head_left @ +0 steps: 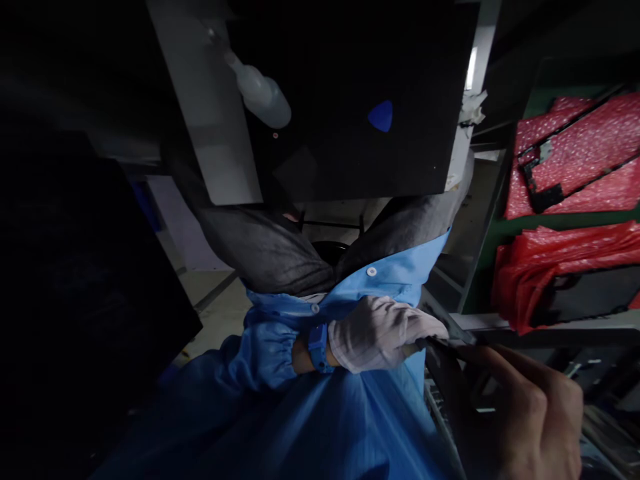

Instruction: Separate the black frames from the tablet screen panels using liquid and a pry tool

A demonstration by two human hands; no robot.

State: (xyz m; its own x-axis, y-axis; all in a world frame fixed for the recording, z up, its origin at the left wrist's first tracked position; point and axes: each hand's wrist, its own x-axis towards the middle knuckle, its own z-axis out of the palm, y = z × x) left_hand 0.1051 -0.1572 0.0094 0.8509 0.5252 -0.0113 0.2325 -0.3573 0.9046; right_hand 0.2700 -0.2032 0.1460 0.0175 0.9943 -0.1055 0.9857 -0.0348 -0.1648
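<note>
My left hand (385, 333), in a pale glove with a blue wrist strap and a blue sleeve, rests closed against my blue smock. Its fingertips pinch one end of a thin dark strip (447, 344). My bare right hand (525, 413) is at the lower right, fingers pressed together on the other end of the same strip. A dark flat part hangs below the strip, its shape lost in shadow.
A large black panel (360, 100) with a blue tab (381, 115) lies above my knees, beside a grey plate and a white bottle (260, 90). On the right, green shelves (515, 230) hold red bubble-wrap bags (575, 153) with dark parts. Left side is dark.
</note>
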